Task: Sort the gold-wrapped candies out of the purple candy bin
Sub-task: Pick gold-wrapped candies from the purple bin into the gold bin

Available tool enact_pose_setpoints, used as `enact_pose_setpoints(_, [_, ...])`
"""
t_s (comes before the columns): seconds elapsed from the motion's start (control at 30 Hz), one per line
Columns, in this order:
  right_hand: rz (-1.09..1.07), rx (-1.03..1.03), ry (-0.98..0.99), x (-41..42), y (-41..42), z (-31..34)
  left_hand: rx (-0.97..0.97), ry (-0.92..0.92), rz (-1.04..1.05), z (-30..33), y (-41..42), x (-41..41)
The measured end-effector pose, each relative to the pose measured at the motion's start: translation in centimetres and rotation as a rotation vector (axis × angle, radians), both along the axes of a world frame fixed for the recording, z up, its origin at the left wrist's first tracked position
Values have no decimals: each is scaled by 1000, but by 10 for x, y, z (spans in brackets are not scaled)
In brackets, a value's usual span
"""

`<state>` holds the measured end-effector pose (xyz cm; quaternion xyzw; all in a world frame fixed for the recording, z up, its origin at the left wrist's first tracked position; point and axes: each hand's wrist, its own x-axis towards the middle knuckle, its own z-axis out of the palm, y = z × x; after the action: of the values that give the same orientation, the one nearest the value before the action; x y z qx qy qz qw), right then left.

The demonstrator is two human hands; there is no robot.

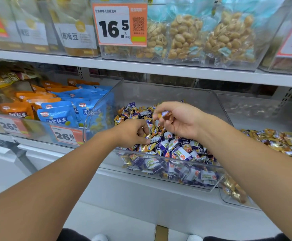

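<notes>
A clear plastic bin [169, 159] on the lower shelf holds a heap of purple-wrapped candies [180, 150] with gold-wrapped candies [146, 147] mixed in. My left hand [133, 132] reaches into the bin's left side and pinches a gold-wrapped candy [148, 136] between thumb and fingers. My right hand [178, 119] hovers above the heap with fingers curled round several candies [165, 115], purple and gold wrappers showing between them; the rest of that handful is hidden.
A neighbouring clear bin [280, 141] on the right holds gold-wrapped candies. On the left, a bin of blue and orange snack packs [58, 112] carries price tags. The shelf above [141, 66] holds peanut bags [185, 37] and a 16.5 price sign.
</notes>
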<state>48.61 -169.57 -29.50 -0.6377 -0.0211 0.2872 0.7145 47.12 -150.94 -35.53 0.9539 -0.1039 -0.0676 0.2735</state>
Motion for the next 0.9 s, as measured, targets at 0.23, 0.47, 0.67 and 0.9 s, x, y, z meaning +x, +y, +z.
enact_pose_setpoints(0.23, [228, -625, -654, -6, 1, -6, 81, -87, 41, -1, -7, 5])
enact_pose_setpoints(0.47, [674, -1079, -1018, -8, 6, -14, 54, -171, 71, 5, -1, 1])
enact_pose_setpoints(0.67, [669, -1227, -1208, -9, 18, -20, 36, -102, 150, 23, 30, -8])
enact_pose_setpoints(0.9, [263, 52, -16, -3, 4, 3, 337, 93, 100, 3, 31, -5])
